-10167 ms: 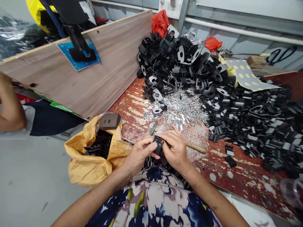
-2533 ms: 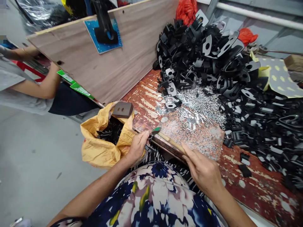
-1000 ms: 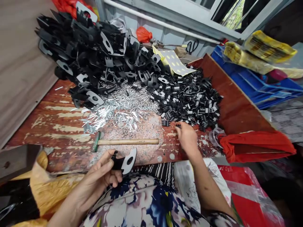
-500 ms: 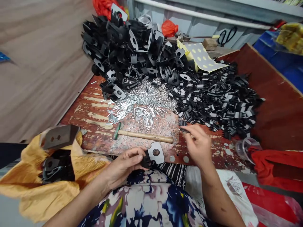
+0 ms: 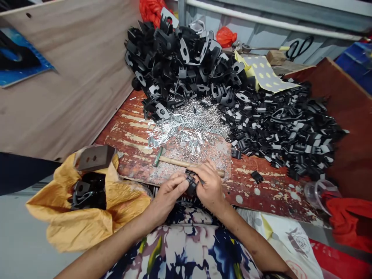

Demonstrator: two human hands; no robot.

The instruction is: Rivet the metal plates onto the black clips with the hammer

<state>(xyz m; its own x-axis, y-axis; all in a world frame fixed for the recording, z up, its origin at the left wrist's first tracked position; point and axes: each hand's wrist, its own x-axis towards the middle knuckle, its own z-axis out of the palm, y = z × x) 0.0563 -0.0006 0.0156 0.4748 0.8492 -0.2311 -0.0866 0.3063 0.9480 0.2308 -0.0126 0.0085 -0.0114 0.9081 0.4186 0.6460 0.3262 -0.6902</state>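
Both hands meet in front of my body, just over the near edge of the table. My left hand (image 5: 171, 192) grips a black plastic clip part (image 5: 191, 186) between thumb and fingers. My right hand (image 5: 211, 186) pinches a small black piece (image 5: 190, 172) against the top of that part; the fingers partly cover where they join. Behind the hands lies a hammer (image 5: 174, 161) with a green head and wooden handle, its handle end partly behind my right hand. Beyond it spreads a heap of thin metal pins (image 5: 177, 133).
Large black clip parts (image 5: 171, 50) are piled at the back, smaller black pieces (image 5: 279, 131) at the right. A loose small piece (image 5: 257, 177) lies right of my hands. A yellow sack (image 5: 72, 228) stands left; a clear plastic tub (image 5: 315, 193) sits at the right edge.
My right hand has come left from the small pieces to the clip part in my left hand. The clip part has turned, hiding its pale flat face. The view has swung left.
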